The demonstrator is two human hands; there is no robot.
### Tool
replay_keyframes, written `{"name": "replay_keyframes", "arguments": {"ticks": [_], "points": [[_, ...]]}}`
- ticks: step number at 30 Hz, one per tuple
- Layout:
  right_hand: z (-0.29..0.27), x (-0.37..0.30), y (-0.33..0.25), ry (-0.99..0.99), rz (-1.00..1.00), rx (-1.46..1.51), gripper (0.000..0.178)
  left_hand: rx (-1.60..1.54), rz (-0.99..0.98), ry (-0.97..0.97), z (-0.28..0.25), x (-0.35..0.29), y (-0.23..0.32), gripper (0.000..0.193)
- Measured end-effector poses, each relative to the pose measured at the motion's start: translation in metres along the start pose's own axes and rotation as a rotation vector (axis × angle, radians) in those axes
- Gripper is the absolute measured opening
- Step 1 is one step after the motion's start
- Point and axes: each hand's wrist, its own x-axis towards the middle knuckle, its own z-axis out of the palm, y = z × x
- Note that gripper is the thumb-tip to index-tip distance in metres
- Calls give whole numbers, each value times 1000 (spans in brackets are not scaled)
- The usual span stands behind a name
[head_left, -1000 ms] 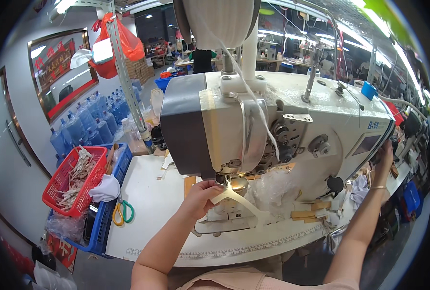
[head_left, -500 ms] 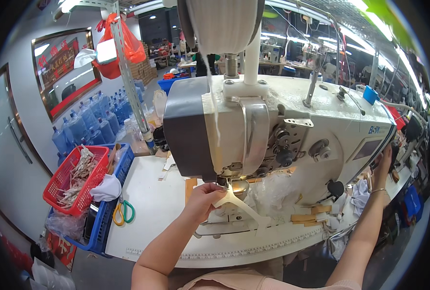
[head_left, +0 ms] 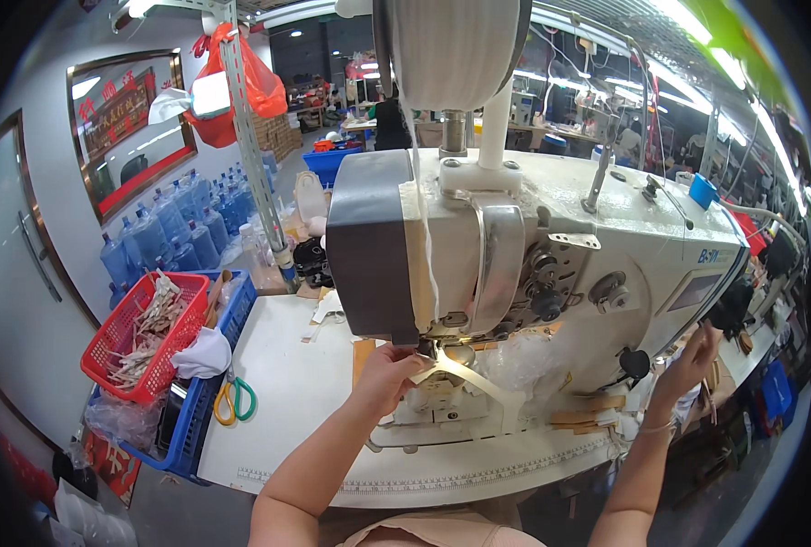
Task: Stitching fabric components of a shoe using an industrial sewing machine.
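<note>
My left hand (head_left: pixel 392 374) pinches one end of a cream, Y-shaped cut piece (head_left: pixel 474 376) beneath the needle area of a large white sewing machine (head_left: pixel 597 301). The piece's forked arm spreads right over the machine's lit bed, and its lower end hangs near the table's ruler strip. My right hand (head_left: pixel 686 366) is raised off the machine's right end, just below a black handwheel (head_left: pixel 734 305) and apart from it. Its fingers look loosely parted, holding nothing that I can see. The needle itself is hidden behind the machine head and my left fingers.
Scissors (head_left: pixel 234 401) with yellow and green handles lie on the white table (head_left: pixel 287 438). To the left, a red basket (head_left: pixel 146 342) of scraps sits on a blue crate (head_left: pixel 182 428). Tan strips (head_left: pixel 588 415) and clear plastic (head_left: pixel 528 360) lie right of the bed.
My right hand has come off the handwheel and moved left and down toward me. My left hand keeps its pinch on the piece. The whole view has shifted slightly.
</note>
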Motion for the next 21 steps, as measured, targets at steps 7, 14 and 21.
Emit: {"name": "replay_keyframes", "arguments": {"ticks": [7, 14, 21], "points": [[32, -136, -118, -631, -591, -5, 16, 11, 2, 55, 0, 7, -3, 16], [48, -162, -125, -793, -525, 119, 22, -23, 4, -8, -4, 12, -5, 13], [48, -166, -130, -835, -502, 137, 22, 64, 81, 147, 1, 45, 2, 11]]}}
